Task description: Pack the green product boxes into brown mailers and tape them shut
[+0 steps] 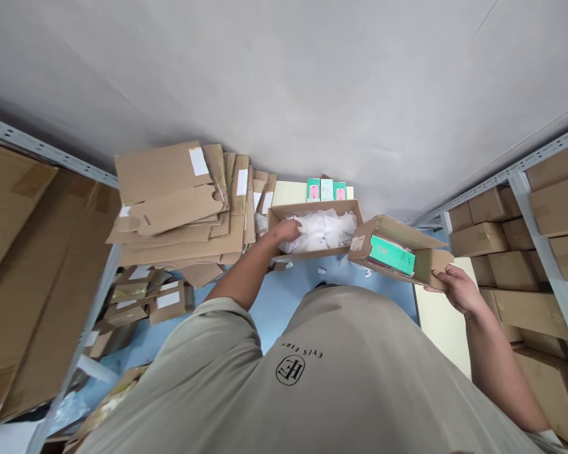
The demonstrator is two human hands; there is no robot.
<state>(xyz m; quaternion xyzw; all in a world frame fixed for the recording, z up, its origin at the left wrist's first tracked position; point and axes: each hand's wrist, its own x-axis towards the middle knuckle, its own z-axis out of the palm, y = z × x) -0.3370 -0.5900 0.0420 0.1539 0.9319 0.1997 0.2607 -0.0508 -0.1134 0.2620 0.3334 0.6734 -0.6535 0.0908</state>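
My right hand grips the near edge of a small open cardboard box, held tilted above the blue table. Inside it lies a green packaged item. My left hand reaches into a larger open carton filled with clear plastic bags. Its fingers curl into the bags; what they hold is hidden.
A pile of flattened cardboard blanks lies left of the carton. Three small teal and pink boxes stand behind it. Metal shelving with brown cartons rises on the right, and large cartons fill the left. Paper scraps dot the blue tabletop.
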